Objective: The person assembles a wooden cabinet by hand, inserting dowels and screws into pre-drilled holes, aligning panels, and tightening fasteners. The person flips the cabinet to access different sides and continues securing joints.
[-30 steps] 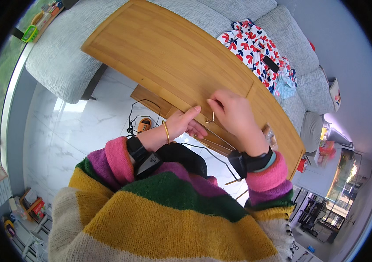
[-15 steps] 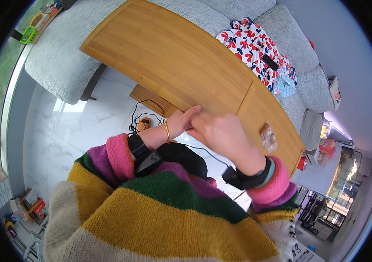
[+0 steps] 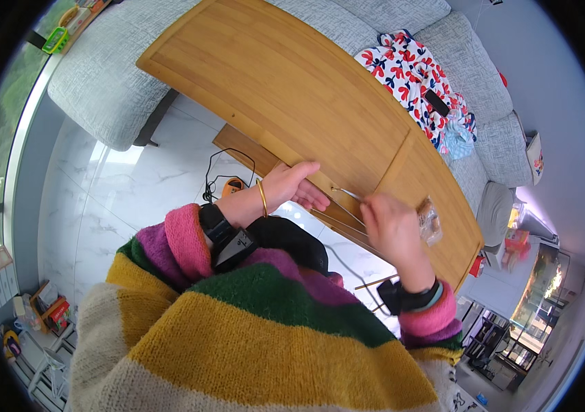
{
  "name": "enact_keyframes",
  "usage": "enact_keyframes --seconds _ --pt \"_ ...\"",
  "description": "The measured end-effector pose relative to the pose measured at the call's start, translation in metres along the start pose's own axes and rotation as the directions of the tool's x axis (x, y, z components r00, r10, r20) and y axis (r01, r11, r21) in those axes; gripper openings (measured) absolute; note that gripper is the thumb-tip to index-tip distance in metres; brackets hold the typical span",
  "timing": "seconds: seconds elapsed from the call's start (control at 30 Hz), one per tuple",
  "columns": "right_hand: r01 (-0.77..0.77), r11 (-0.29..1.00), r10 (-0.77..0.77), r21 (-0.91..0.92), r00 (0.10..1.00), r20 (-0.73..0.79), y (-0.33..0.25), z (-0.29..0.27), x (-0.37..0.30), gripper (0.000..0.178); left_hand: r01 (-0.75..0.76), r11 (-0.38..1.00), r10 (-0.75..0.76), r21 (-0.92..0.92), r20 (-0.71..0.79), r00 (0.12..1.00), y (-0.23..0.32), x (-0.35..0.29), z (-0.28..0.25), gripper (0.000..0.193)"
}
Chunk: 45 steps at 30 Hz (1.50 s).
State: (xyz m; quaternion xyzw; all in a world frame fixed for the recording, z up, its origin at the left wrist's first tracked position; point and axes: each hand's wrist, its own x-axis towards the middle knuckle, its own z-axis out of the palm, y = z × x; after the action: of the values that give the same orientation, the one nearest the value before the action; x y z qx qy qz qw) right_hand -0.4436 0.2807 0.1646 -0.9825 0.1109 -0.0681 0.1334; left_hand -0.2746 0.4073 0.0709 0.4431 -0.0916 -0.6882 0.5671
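My right hand (image 3: 395, 223) is closed around a thin silvery metal rod (image 3: 347, 193), perhaps a hex key; its far end meets the front edge of the wooden table (image 3: 292, 89) by a small dark spot. The exact shape of the rod is partly hidden by my fingers. My left hand (image 3: 296, 188) lies just to the left at the same table edge, palm turned up and fingers stretched out, with nothing in it. A gold bangle (image 3: 262, 198) circles the left wrist.
A clear plastic bag (image 3: 430, 221) with something brown inside lies on the tabletop at right. Beneath the table are a wooden shelf (image 3: 241, 145), an orange device (image 3: 232, 186) and a black cable (image 3: 211, 172). Behind stands a grey sofa (image 3: 457, 62) with a floral cloth (image 3: 402, 65) and black phone (image 3: 437, 103).
My hands have come apart from each other. The right has moved right and slightly down, bringing the metal rod into sight, while the left has opened with its fingers extended.
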Motion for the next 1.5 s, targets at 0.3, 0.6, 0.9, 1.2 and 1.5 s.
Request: enact_keyframes --seconds 0.3,0.6,0.9,1.2,1.5 --pt "0.328 0.944 -0.325 0.025 0.921 0.212 -0.032 0.003 0.03 0.016 -0.092 0.985 0.098 0.149 -0.038 0.994 -0.01 0.005 -0.004 0.043" --pt "0.021 0.979 -0.03 0.201 0.999 0.043 0.009 0.023 0.082 0.011 -0.095 0.993 0.094 0.074 0.017 0.995 -0.007 0.004 -0.008 0.045" --pt "0.045 0.999 -0.044 -0.009 0.997 0.066 -0.009 0.001 -0.006 0.011 -0.13 0.988 0.124 0.083 0.081 0.989 -0.002 0.001 -0.002 0.045" --pt "0.402 0.913 -0.409 0.073 0.894 0.182 -0.026 -0.004 0.047 0.021 -0.245 0.957 0.248 0.153 0.004 0.969 -0.01 0.008 -0.005 0.038" --pt "0.028 0.995 -0.033 0.1 0.998 0.052 0.01 0.018 0.078 0.007 -0.152 0.987 0.148 0.058 0.07 0.987 -0.009 0.006 -0.006 0.038"
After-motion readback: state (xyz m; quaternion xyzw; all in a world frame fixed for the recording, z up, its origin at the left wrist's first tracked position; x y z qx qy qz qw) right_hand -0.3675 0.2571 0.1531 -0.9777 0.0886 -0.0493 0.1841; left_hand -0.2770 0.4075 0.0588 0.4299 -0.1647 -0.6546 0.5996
